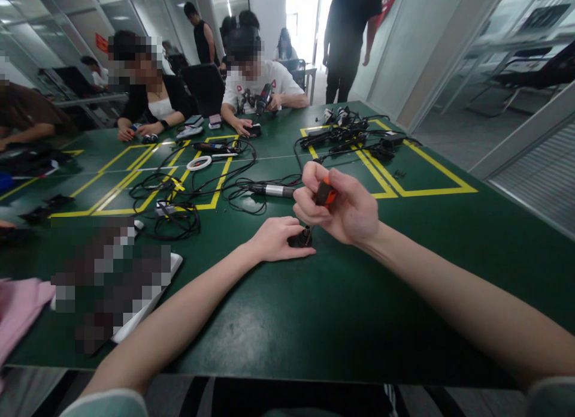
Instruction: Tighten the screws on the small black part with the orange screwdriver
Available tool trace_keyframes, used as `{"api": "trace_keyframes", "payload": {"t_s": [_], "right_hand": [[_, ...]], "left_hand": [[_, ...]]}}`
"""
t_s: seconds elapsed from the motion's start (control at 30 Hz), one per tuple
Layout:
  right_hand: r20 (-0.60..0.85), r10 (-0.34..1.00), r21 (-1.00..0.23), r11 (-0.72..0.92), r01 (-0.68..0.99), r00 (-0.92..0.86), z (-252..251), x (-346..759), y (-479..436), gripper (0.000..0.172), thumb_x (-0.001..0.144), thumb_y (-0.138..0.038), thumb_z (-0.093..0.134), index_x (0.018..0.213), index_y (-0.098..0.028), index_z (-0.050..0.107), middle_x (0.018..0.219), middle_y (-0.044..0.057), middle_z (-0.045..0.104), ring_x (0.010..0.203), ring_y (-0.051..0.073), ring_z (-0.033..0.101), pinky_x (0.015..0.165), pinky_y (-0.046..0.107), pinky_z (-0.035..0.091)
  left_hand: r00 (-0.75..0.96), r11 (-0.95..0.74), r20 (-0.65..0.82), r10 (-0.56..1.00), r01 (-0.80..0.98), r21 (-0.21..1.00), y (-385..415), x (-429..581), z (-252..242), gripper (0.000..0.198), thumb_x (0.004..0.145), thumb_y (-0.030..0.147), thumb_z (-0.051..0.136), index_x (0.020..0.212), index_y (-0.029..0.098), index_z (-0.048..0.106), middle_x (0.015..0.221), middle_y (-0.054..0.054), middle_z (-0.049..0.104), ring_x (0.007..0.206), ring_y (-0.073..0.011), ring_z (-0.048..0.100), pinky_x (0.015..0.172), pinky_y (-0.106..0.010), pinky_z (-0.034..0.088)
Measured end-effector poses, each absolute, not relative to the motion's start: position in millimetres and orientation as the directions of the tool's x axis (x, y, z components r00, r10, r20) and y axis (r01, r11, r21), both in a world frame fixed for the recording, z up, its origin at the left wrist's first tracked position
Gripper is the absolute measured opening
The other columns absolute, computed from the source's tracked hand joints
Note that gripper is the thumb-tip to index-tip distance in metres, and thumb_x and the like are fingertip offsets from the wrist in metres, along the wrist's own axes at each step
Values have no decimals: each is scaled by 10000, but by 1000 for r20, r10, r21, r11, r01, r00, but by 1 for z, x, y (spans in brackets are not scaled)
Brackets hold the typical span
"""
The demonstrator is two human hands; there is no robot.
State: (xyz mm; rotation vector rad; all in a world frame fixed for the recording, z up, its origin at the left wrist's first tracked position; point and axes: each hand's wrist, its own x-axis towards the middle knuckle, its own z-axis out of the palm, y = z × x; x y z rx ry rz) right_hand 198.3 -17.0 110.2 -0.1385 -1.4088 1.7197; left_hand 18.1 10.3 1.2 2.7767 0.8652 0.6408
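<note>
The left hand [278, 238] pinched a black part [296, 241]; above it, the right hand [348, 210] gripped a screwdriver [326, 193], apparently turning, needing steady alignment.

The green table [242, 339] is reflecting light from a smooth, glossy top. The orange and dark handle [327, 193] is looking like plastic, as is the small black part [300, 239]. A silver band [275, 190] on the black cylinder [257, 189] is shining like metal. Black cables [353, 133] are showing a smooth, rubbery plastic coating, while the pink cloth [21, 306] is looking matt.
</note>
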Motion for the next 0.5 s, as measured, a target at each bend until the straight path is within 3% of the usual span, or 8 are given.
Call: {"api": "trace_keyframes", "payload": {"t_s": [0.13, 0.3, 0.5], "right_hand": [[391, 709, -851, 37, -523, -587, 113, 198, -14, 504, 972, -639, 690, 763, -211, 523, 565, -68, 436, 460, 81, 307, 466, 229, 251], [306, 724, -878, -37, -478, -618, 114, 198, -13, 636, 1014, -733, 555, 662, -216, 444, 518, -80, 304, 445, 74, 225, 457, 234, 196], [343, 736, -851, -19, -524, -584, 109, 200, -14, 528, 982, -719, 618, 824, -242, 457, 525, -116, 312, 442, 71, 179, 466, 212, 209]], "left_hand": [[741, -822, 356, 569, 504, 264, 11, 19, 2, 500, 959, 653, 720, 778, 188, 682, 804, -46, 692, 752, -196, 681, 686, -289, 480], [749, -813, 325, 578, 494, 308, 10, 19, 2, 471, 923, 647, 746, 823, 190, 699, 824, -51, 694, 784, -211, 688, 714, -297, 509], [756, -727, 245, 606, 402, 557, 14, 14, 4, 410, 787, 411, 774, 1132, 189, 770, 967, -52, 747, 898, -233, 698, 814, -321, 560]]}}
